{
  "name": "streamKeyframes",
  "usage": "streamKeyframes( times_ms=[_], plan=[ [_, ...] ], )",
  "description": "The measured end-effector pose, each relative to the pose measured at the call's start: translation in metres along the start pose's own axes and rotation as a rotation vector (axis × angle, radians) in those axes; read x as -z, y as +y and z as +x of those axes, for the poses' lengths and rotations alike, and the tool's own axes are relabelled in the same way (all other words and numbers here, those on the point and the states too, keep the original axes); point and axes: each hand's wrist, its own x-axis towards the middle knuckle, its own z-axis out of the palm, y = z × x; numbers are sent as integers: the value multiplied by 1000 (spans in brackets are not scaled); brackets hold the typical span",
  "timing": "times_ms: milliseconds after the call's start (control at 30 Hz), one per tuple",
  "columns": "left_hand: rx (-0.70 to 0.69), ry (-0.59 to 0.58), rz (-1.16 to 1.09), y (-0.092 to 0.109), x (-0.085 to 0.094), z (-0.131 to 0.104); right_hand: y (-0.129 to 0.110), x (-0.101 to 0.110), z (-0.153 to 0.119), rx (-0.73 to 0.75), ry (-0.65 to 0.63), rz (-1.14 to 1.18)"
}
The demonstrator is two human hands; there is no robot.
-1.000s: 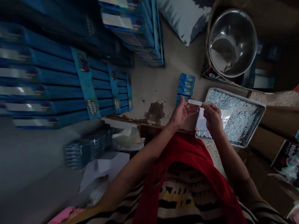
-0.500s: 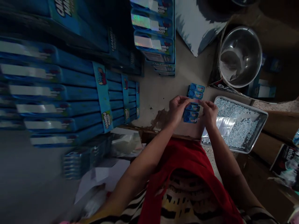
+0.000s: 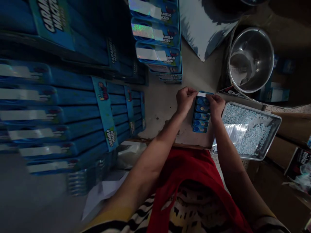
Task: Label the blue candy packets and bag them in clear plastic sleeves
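A row of several small blue candy boxes lies on the table in front of me, each with a round dark blue spot on its face. Across the farthest box stretches a short white strip, like a sticker or piece of tape. My left hand pinches its left end between thumb and fingertips. At the right end my right hand has its fingers closed on the strip, over the box's edge. Part of that farthest box is hidden under the strip and fingers.
Large stacks of blue candy boxes rise on the left, with another stack at the back. To the right sit a metal tray of small pale blue pellets and a steel pot in a carton. A white sheet lies behind.
Both hands have moved away from me along the row, from the middle boxes to the farthest one, with the strip between them. The view has shifted slightly.
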Motion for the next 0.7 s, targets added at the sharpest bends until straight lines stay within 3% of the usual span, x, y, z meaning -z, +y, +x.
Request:
streamKeyframes(
  times_ms=[467,700],
  plan=[
    [45,-3,-79,-7,0,5,-7,-2,-1,-63,65,-130],
    [286,-79,-313,-22,-7,11,-2,-2,9,-141,95,-237]
  ],
)
